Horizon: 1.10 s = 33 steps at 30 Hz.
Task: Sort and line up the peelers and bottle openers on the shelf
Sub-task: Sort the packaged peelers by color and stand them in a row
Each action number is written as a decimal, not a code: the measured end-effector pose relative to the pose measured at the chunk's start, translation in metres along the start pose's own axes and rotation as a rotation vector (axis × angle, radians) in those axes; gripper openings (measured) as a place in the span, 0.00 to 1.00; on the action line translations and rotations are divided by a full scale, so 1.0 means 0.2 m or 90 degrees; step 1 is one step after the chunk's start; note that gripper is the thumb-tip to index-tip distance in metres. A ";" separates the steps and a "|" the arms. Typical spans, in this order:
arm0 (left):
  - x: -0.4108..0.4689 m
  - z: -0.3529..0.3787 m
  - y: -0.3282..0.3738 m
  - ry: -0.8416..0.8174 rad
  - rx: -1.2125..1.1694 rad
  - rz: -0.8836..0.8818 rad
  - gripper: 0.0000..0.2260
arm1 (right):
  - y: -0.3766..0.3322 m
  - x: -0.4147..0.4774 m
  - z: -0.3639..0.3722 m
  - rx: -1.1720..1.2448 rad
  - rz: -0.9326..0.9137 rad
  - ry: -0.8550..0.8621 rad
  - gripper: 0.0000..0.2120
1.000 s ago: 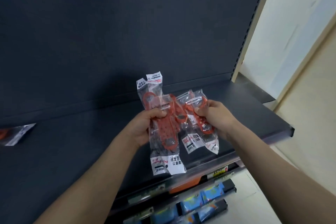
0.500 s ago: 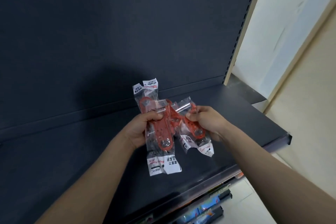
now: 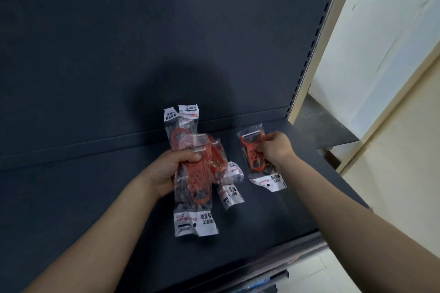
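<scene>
Over shelf (image 3: 83,197), mid-frame, two lots of the task's goods, both held off the board:

1. Bundle (image 3: 197,181): several clear bags, each with a red peeler inside and a white printed card at one end. The bags overlap and splay; two cards stick up at the top, others hang at the bottom and lower right (exact count cannot be told). Left hand (image 3: 166,171) grips the bundle round its middle, thumb across the front, fingers behind.

2. Single packet (image 3: 254,159): one clear bag, a red peeler with a pale blade at the top, white card at the lower end. It hangs right of the bundle, apart from it, above the shelf's right part. Right hand (image 3: 276,150) pinches its upper right edge with curled fingers. Whether its lower card touches the shelf cannot be told.

Fixtures: dark back panel (image 3: 142,31) rising behind; slotted upright (image 3: 309,52) at the panel's right edge; pale wall (image 3: 381,31) beyond. Both forearms are bare and reach in from the lower corners. Blue goods (image 3: 264,284) show on a tier below (too blurred to identify).
</scene>
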<state>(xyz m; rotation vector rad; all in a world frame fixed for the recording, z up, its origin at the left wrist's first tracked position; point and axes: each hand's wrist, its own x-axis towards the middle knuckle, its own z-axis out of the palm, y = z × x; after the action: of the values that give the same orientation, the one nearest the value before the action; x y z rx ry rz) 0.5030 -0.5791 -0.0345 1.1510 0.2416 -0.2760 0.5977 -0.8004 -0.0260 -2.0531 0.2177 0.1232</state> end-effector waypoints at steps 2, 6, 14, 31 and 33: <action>0.03 0.04 -0.01 0.025 0.005 -0.011 0.17 | 0.02 0.07 -0.01 -0.049 -0.028 -0.002 0.13; 0.07 0.09 -0.04 0.041 -0.015 -0.006 0.13 | 0.04 0.19 -0.01 -0.127 -0.062 -0.010 0.12; 0.13 0.16 -0.06 0.077 0.018 0.015 0.13 | 0.09 0.32 -0.04 -0.199 -0.066 -0.005 0.08; 0.17 0.19 -0.01 0.037 0.019 0.005 0.12 | -0.05 0.10 0.00 -0.104 -0.213 -0.272 0.07; 0.17 0.17 -0.01 0.016 0.014 -0.003 0.14 | -0.05 0.10 0.01 -0.136 -0.197 -0.257 0.06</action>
<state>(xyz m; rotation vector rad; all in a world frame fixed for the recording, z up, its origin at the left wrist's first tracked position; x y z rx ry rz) 0.5359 -0.6149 -0.0336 1.1760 0.2639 -0.2684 0.6187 -0.7952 -0.0213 -2.1943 -0.3754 0.3769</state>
